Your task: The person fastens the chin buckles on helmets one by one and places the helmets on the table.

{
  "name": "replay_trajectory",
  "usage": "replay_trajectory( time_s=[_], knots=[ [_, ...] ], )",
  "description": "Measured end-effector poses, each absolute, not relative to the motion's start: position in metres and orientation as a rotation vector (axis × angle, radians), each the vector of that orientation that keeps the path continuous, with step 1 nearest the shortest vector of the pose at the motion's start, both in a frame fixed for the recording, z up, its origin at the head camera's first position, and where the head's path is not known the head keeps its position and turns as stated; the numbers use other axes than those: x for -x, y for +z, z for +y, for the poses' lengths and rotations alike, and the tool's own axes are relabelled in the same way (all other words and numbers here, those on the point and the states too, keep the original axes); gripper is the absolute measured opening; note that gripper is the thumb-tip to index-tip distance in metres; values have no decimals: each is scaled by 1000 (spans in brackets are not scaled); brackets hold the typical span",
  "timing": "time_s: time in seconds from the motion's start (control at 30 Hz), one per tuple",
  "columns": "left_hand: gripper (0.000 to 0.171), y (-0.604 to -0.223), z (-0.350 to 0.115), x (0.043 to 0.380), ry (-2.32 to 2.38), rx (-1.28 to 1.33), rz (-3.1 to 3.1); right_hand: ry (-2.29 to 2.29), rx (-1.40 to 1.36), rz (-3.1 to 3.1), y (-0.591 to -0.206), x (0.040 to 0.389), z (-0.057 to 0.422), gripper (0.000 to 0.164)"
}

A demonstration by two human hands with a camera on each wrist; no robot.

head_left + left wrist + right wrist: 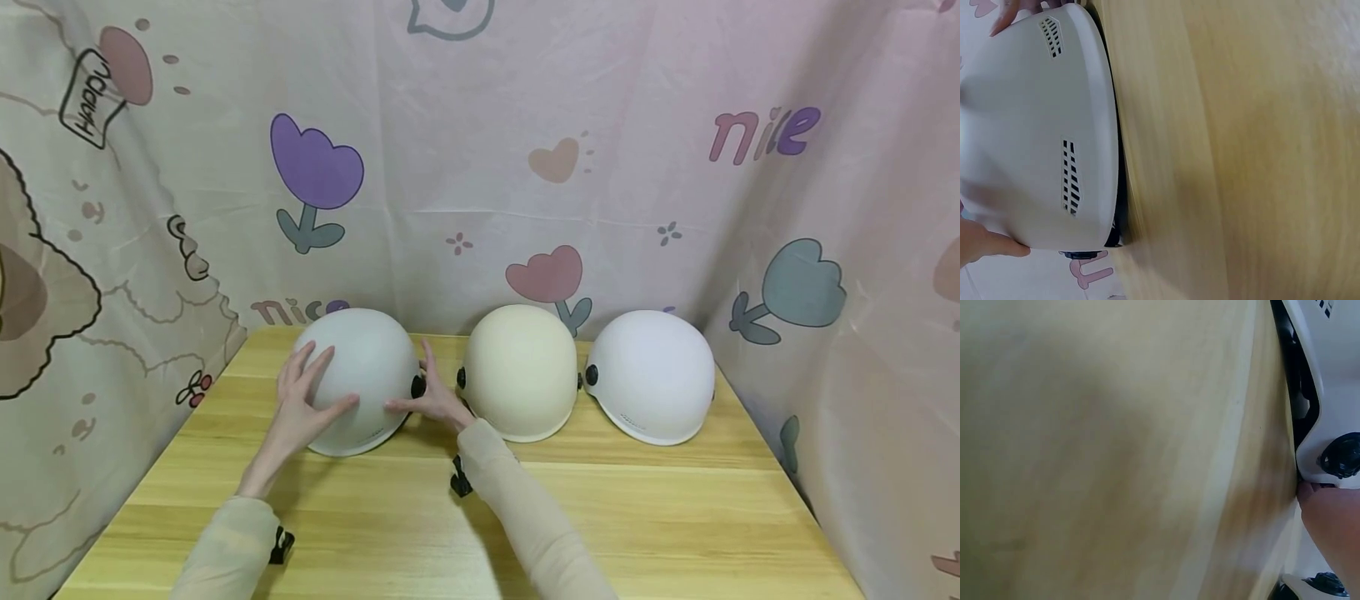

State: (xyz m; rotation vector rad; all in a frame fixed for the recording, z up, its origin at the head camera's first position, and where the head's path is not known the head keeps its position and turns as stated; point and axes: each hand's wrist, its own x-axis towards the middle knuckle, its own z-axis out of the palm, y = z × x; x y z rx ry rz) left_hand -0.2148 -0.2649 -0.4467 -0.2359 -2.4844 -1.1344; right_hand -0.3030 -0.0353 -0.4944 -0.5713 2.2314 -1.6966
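Note:
A white helmet (367, 358) stands on the wooden table at the left of the row, between both hands. My left hand (300, 408) rests on its left side with fingers spread and thumb stretched across the front of the shell. At the opposite side my right hand (435, 400) is beside the black knob (417, 387), thumb pointing at the shell and a finger raised. In the right wrist view, the right hand (1335, 519) has a fingertip at the helmet's rim just past the knob. Slotted vents (1070, 178) show above the lower edge in the left wrist view.
To the right stand a cream helmet (521, 371), close to my right wrist, and another white helmet (652, 375). All are near the back edge of the wooden table (675, 525). A printed curtain (450, 150) hangs behind and at both sides.

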Motion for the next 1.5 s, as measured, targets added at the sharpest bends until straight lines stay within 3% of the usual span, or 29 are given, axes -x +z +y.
replay_trajectory(
  time_s=[0.23,0.73,1.5],
  knots=[
    [88,-449,-266,215,-1116,262,-2468,-1688,576,2239,-495,305,-35,123],
    [85,-452,-266,216,-1095,177,-2469,-1677,722,2291,-493,302,-38,101],
    [86,-451,-268,217,-1136,146,-2477,-1703,665,2309,-492,300,-43,97]
  ],
)
